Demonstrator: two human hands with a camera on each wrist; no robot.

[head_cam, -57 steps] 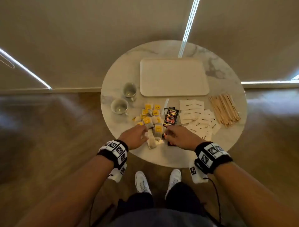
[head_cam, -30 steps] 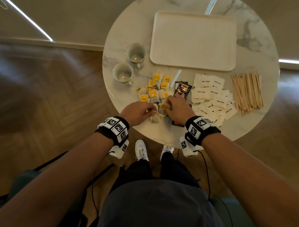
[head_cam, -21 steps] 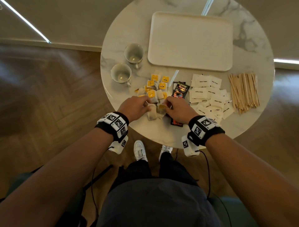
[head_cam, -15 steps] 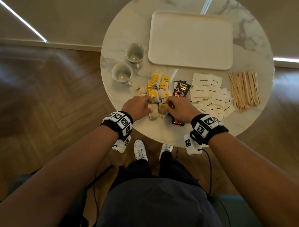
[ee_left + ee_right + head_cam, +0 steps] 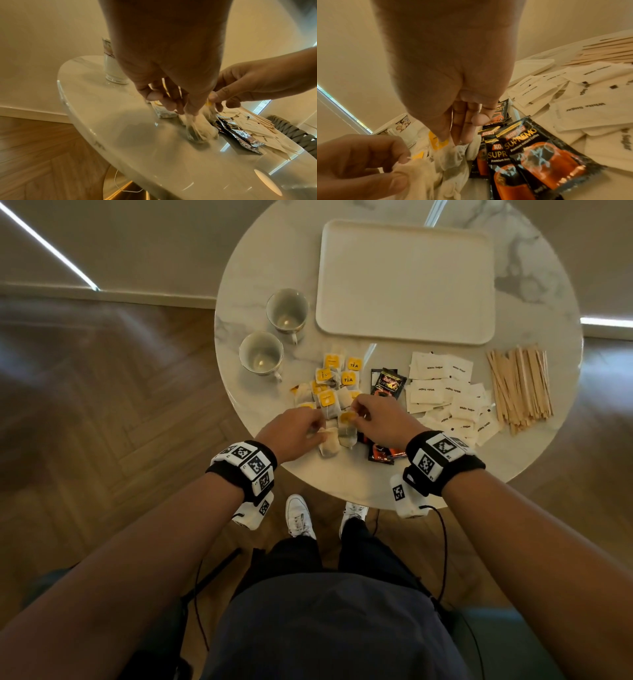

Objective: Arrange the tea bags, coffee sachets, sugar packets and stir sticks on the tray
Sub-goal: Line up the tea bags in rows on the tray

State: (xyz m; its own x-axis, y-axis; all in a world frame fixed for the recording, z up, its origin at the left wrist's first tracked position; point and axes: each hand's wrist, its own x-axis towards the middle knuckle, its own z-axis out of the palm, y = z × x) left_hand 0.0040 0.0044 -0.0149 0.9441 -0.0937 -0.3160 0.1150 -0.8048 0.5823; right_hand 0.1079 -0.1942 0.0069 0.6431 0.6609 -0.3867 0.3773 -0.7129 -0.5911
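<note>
At table's near edge (image 5: 342,487), both hands pinching tea bags (image 5: 329,445), lengthwise toward person.

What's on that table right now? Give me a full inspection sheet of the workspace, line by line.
Surface: round marble table.
Job's things: tray bare; tea bags, coffee sachets, sugar packets and stir sticks all lie on the table, none on the tray.
Clutter: two cups left of the tray.
Grippers: left hand pinches a tea bag; right hand pinches a yellow tea tag.
Cables: black lead hangs from the right wrist.
Surroundings: wood floor, pale wall.
</note>
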